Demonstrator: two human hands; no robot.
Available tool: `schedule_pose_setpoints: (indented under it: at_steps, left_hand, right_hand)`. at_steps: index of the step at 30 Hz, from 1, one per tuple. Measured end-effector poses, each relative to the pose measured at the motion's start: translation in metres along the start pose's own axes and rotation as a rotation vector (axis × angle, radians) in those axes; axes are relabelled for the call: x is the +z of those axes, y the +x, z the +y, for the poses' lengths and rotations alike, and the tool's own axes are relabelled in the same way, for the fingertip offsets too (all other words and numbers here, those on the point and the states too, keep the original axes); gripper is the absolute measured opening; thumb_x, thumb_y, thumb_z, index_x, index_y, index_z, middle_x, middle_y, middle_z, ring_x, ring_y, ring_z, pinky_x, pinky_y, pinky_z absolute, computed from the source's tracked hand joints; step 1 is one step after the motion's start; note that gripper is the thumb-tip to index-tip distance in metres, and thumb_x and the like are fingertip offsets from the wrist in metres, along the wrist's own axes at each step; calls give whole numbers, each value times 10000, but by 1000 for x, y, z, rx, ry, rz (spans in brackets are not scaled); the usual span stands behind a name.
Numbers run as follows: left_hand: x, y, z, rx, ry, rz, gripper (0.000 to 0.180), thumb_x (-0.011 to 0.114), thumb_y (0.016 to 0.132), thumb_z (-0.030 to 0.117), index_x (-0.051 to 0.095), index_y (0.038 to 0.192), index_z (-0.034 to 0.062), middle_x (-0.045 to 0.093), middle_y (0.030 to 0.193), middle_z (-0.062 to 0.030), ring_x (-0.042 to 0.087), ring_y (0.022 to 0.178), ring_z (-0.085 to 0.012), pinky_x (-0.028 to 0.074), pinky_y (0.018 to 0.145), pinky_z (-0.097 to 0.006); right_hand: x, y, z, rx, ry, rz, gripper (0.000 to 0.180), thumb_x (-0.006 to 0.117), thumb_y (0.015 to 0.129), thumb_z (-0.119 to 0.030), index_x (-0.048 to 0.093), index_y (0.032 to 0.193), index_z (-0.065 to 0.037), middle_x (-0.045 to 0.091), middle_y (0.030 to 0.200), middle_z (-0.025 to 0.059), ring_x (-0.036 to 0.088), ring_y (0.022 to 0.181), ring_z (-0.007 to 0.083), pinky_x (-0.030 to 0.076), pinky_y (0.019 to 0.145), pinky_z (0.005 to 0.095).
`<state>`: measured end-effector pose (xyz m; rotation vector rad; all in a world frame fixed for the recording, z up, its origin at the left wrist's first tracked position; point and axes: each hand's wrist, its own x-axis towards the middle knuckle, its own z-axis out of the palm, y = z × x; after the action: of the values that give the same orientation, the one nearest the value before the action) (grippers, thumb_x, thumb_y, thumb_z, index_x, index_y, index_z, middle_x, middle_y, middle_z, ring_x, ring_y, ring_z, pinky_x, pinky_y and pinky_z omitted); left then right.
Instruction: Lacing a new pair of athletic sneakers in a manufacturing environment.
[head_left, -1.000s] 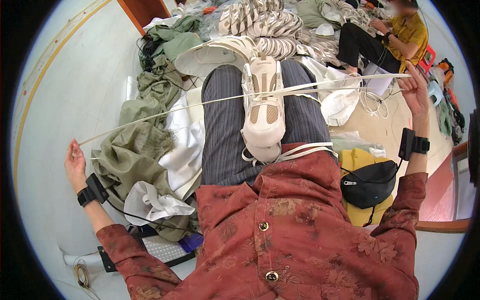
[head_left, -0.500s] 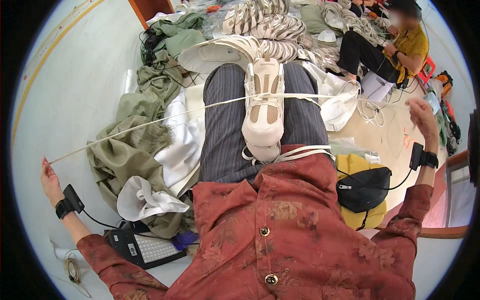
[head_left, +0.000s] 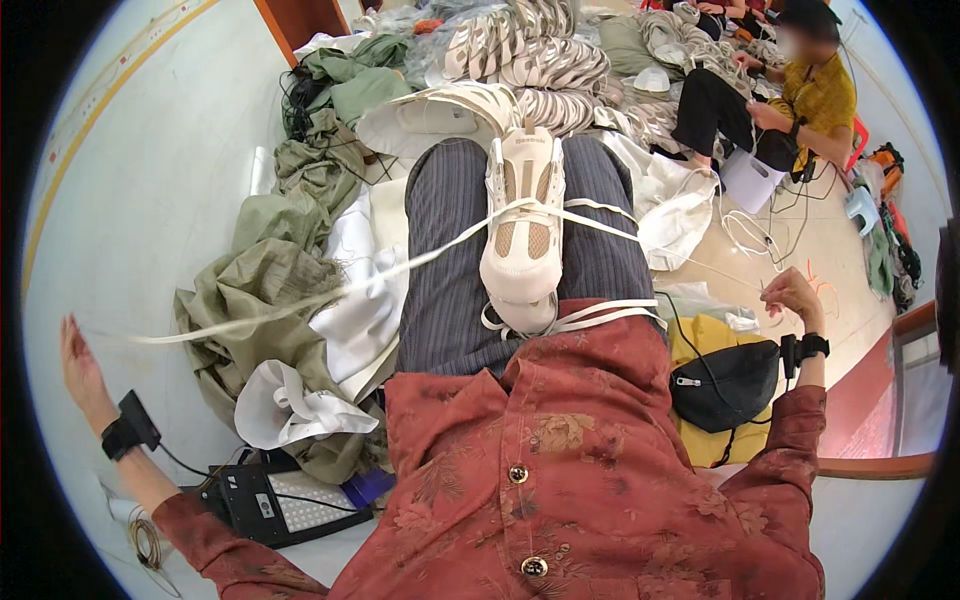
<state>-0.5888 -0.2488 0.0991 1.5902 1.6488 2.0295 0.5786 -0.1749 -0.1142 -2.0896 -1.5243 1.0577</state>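
Observation:
A beige-white lace-up shoe (head_left: 525,265) lies between my knees, its rounded toe toward me. A long flat shoelace (head_left: 420,258) crosses its tongue and runs out to both sides. My right hand (head_left: 793,295), out to the right, pinches the lace's right part, which is stretched fairly straight. Far out to the left, my left hand (head_left: 85,375) has its fingers stretched out. The lace's left part sags and is blurred near those fingertips, seemingly loose from them. More white lace strands (head_left: 610,315) lie below the toe, across my lap.
Green cloth (head_left: 265,285) and white sheets lie left of my legs. A stack of shoe uppers (head_left: 555,60) stands beyond my knees. A black pouch (head_left: 725,385) rests on yellow cloth at my right. A co-worker in a yellow shirt (head_left: 815,95) sits at far right.
My right hand has come inward and toward me with the lace. My left hand has moved outward, its fingers straightened, and the lace's left part has gone from taut to slack.

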Motion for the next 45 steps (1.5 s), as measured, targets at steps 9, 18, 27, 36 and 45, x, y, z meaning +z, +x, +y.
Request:
schedule_pose_setpoints:
  at_steps: [9,18,27,36,45]
  left_hand:
    - [448,-185,76,-431,-276,-667,213,609,970,152,675,1107,3,713,987,-69,670,883,-109,521,823,-242]
    - [540,-239,89,-547,-328,-1069,215,628,971,211,714,970,14,698,806,-25,652,680,-60,504,627,-178]
    - [552,-232,94,-465,-230,-1144,207,622,958,199,706,900,19,678,749,-12,625,636,-54,477,592,-177]
    - [566,-217,107,-191,14,-1266,213,597,926,146,676,820,-21,662,686,-34,627,582,-86,485,536,-212]
    - [589,-219,107,541,297,-1140,230,516,822,56,591,644,-69,594,526,-157,673,511,-211,516,527,-314]
  right_hand:
    - [-4,-3,112,210,344,442,193,746,814,-109,722,968,4,698,772,89,669,675,203,520,597,296]
    - [-80,-24,199,-256,1660,572,409,534,923,52,508,1330,80,659,1139,164,645,1001,228,521,886,332]
    - [-16,-10,146,-149,982,405,292,647,935,-108,612,1193,24,587,819,-27,493,644,45,328,529,170]
    - [95,25,-102,-283,888,28,323,607,982,-168,582,1237,30,692,955,87,638,761,102,492,675,215]
    - [154,-6,-278,-520,634,-395,379,607,964,-163,550,1256,72,722,942,132,688,684,130,483,553,194]
